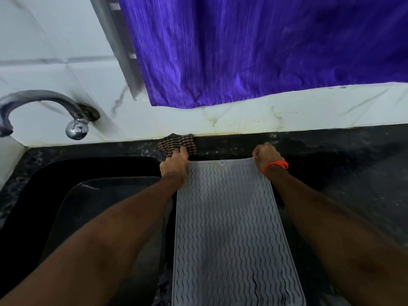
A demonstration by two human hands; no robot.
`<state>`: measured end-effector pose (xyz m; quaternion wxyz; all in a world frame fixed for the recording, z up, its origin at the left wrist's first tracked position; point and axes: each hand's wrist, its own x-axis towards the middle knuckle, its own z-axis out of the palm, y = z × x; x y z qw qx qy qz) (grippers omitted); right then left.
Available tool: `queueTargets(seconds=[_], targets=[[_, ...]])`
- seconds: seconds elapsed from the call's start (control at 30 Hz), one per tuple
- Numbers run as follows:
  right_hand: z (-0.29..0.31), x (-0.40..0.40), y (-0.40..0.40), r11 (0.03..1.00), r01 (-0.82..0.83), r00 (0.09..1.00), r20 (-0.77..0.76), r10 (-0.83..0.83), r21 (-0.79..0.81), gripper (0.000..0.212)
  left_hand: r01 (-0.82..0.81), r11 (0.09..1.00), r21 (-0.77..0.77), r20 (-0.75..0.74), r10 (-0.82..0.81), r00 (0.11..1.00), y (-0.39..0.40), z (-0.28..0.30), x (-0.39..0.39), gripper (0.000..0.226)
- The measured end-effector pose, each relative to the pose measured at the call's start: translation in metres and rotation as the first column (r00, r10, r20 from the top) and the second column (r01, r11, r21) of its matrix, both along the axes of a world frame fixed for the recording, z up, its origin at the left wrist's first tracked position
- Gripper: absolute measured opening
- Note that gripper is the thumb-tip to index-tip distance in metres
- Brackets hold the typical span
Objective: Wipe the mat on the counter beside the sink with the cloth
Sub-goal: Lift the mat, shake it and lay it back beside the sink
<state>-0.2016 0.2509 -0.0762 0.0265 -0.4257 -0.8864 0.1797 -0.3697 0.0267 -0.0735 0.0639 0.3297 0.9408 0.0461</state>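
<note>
- Dark speckled stone worktop [353,173] carries the grey wavy-ribbed silicone mat [227,217] along its sink-side edge.
- Your left hand [174,166] grips the brown checked cloth [178,142] at the mat's far left corner; your right hand [266,156] pinches the far right corner.
- Keep that corner pinned and wipe with the ribs.

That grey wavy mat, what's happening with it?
A person is holding the grey ribbed rubber mat by its far corners on the black stone counter, beside the dark sink. The left hand also grips a brown checked cloth; the right hand pinches the other corner. The cloth isn't on the mat's surface.
</note>
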Motion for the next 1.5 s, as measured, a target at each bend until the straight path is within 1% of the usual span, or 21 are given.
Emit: queueTargets(seconds=[0.03, 0.1, 0.17, 0.2, 0.27, 0.33, 0.47, 0.63, 0.77, 0.83, 0.9, 0.97, 1.03, 1.1, 1.2, 1.23, 1.3, 1.37, 1.4, 1.47, 1.5], targets=[[0.0, 0.0, -0.004, 1.0, -0.001, 1.0, -0.014, 0.002, 0.005, 0.019, 0.004, 1.0, 0.017, -0.003, -0.004, 1.0, -0.003, -0.001, 0.006, 0.04], [-0.002, 0.003, -0.026, 0.999, -0.036, 0.994, -0.102, 0.04, 0.038, 0.03, 0.023, 0.993, 0.119, -0.007, -0.022, 1.0, -0.02, -0.006, 0.027, 0.045], [-0.008, 0.012, -0.062, 0.988, -0.135, 0.964, -0.221, 0.149, 0.075, 0.035, 0.046, 0.975, 0.219, -0.002, -0.046, 0.999, -0.044, -0.014, 0.057, 0.045], [-0.015, 0.019, -0.083, 0.977, -0.188, 0.946, -0.247, 0.208, 0.102, 0.038, 0.053, 0.97, 0.237, 0.006, -0.056, 0.998, -0.057, -0.021, 0.074, 0.046], [-0.031, 0.039, -0.129, 0.951, -0.266, 0.928, -0.223, 0.297, 0.159, 0.043, 0.057, 0.973, 0.224, 0.004, -0.059, 0.998, -0.084, -0.032, 0.112, 0.045], [-0.046, 0.059, -0.167, 0.935, -0.307, 0.929, -0.16, 0.335, 0.179, 0.048, 0.07, 0.977, 0.201, -0.037, -0.064, 0.997, -0.108, -0.048, 0.149, 0.042], [-0.052, 0.103, -0.22, 0.931, -0.327, 0.922, -0.163, 0.352, 0.159, 0.055, 0.07, 0.982, 0.175, -0.003, -0.071, 0.998, -0.147, -0.06, 0.2, 0.041], [-0.05, 0.187, -0.241, 0.954, -0.27, 0.927, -0.233, 0.294, 0.132, 0.055, 0.026, 0.983, 0.18, -0.03, -0.021, 0.999, -0.197, -0.051, 0.255, 0.043], [-0.046, 0.244, -0.234, 0.96, -0.186, 0.915, -0.321, 0.246, 0.208, 0.052, -0.131, 0.975, 0.18, 0.033, 0.127, 0.991, -0.227, -0.045, 0.275, 0.035], [-0.044, 0.27, -0.232, 0.964, -0.152, 0.928, -0.302, 0.216, 0.22, 0.047, -0.164, 0.97, 0.177, 0.024, 0.163, 0.986, -0.234, -0.04, 0.282, 0.032], [-0.045, 0.288, -0.235, 0.967, -0.146, 0.952, -0.238, 0.195, 0.209, 0.047, -0.189, 0.966, 0.175, 0.043, 0.184, 0.982, -0.236, -0.036, 0.285, 0.035], [-0.05, 0.301, -0.24, 0.968, -0.175, 0.979, -0.073, 0.191, 0.18, 0.054, -0.252, 0.956, 0.149, 0.117, 0.236, 0.965, -0.235, -0.033, 0.288, 0.035], [-0.056, 0.307, -0.241, 0.972, -0.166, 0.986, 0.034, 0.162, 0.168, 0.06, -0.264, 0.953, 0.152, 0.129, 0.245, 0.961, -0.234, -0.029, 0.291, 0.035], [-0.051, 0.308, -0.239, 0.972, -0.153, 0.988, 0.023, 0.151, 0.178, 0.06, -0.22, 0.956, 0.193, 0.093, 0.205, 0.974, -0.234, -0.023, 0.297, 0.034], [-0.026, 0.305, -0.242, 0.965, -0.159, 0.981, -0.077, 0.179, 0.21, 0.056, -0.167, 0.961, 0.22, 0.065, 0.156, 0.986, -0.236, -0.019, 0.311, 0.038], [-0.025, 0.305, -0.245, 0.957, -0.192, 0.974, -0.078, 0.213, 0.217, 0.057, -0.125, 0.977, 0.175, 0.06, 0.117, 0.991, -0.237, -0.02, 0.316, 0.041], [-0.03, 0.309, -0.249, 0.932, -0.294, 0.955, 0.022, 0.297, 0.214, 0.062, -0.046, 0.998, 0.029, 0.072, 0.044, 0.996, -0.24, -0.022, 0.325, 0.053], [-0.037, 0.31, -0.255, 0.911, -0.363, 0.932, 0.091, 0.352, 0.196, 0.068, -0.06, 0.998, 0.004, 0.077, 0.059, 0.995, -0.241, -0.024, 0.33, 0.059], [-0.04, 0.307, -0.258, 0.906, -0.371, 0.928, 0.086, 0.361, 0.205, 0.068, -0.067, 0.998, -0.007, 0.096, 0.068, 0.993, -0.241, -0.022, 0.332, 0.058], [-0.037, 0.296, -0.264, 0.885, -0.417, 0.909, 0.081, 0.409, 0.21, 0.068, -0.003, 0.998, -0.057, 0.116, 0.009, 0.993, -0.239, -0.023, 0.335, 0.056], [-0.038, 0.289, -0.266, 0.867, -0.45, 0.893, 0.094, 0.44, 0.213, 0.069, 0.044, 0.994, -0.097, 0.097, -0.034, 0.995, -0.235, -0.02, 0.336, 0.056]])
